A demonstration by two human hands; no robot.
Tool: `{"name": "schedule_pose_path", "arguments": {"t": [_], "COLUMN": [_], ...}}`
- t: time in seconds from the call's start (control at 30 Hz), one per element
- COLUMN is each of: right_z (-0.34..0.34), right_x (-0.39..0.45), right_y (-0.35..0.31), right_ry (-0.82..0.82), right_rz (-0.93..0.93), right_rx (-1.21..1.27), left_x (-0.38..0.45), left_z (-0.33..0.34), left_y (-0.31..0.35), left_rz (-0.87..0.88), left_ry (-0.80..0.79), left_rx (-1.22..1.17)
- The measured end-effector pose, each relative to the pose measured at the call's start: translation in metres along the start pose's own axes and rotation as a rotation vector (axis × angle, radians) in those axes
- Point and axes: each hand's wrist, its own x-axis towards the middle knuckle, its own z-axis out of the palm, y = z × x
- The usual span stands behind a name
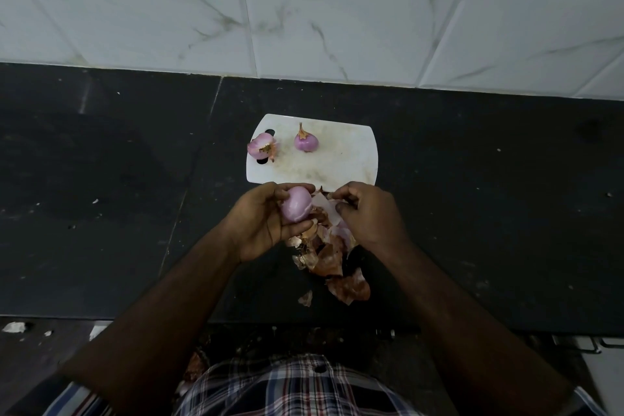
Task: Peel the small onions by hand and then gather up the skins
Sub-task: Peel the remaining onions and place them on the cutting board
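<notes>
My left hand [260, 223] grips a pale purple peeled onion [296, 204] just in front of the white cutting board [341, 159]. Beside it, my right hand [368, 213] pinches a thin strip of onion skin [326, 208] that still runs toward the onion. On the board lie two more small onions: one [261, 145] at the left edge by the handle hole, root end up, and one [305, 140] near the middle with a dry stalk. A heap of brown skins [332, 260] lies on the counter below my hands.
The dark stone counter [489, 213] stretches left and right of the board. A white marble-tiled wall [304, 10] rises behind it. A loose skin flake [305, 298] lies near the counter's front edge. Small scraps [15, 327] lie at lower left.
</notes>
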Motion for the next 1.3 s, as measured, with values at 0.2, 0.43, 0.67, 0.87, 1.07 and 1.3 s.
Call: {"name": "schedule_pose_path", "arguments": {"t": [0.2, 0.43, 0.67, 0.87, 1.07, 1.3], "right_z": [-0.003, 0.012, 0.007, 0.006, 0.012, 0.007], "right_x": [-0.002, -0.005, -0.001, 0.003, 0.004, 0.003], "right_y": [-0.016, -0.014, -0.012, -0.014, -0.009, -0.008], "right_ry": [-0.079, 0.099, 0.001, -0.072, -0.016, -0.049], "right_rz": [-0.119, -0.339, -0.362, -0.357, -0.355, 0.107], "right_rx": [0.227, 0.096, 0.109, 0.079, 0.145, 0.521], "left_x": [0.002, 0.010, 0.013, 0.012, 0.011, 0.001], "left_z": [0.007, 0.014, 0.015, 0.016, 0.021, 0.013], "left_y": [-0.001, 0.002, 0.002, 0.004, 0.013, 0.016], "left_rz": [0.008, 0.008, -0.031, -0.028, -0.013, -0.037], "left_ry": [0.009, 0.038, 0.065, 0.089, 0.126, 0.029], "left_rx": [0.117, 0.180, 0.222, 0.216, 0.195, 0.221]}}
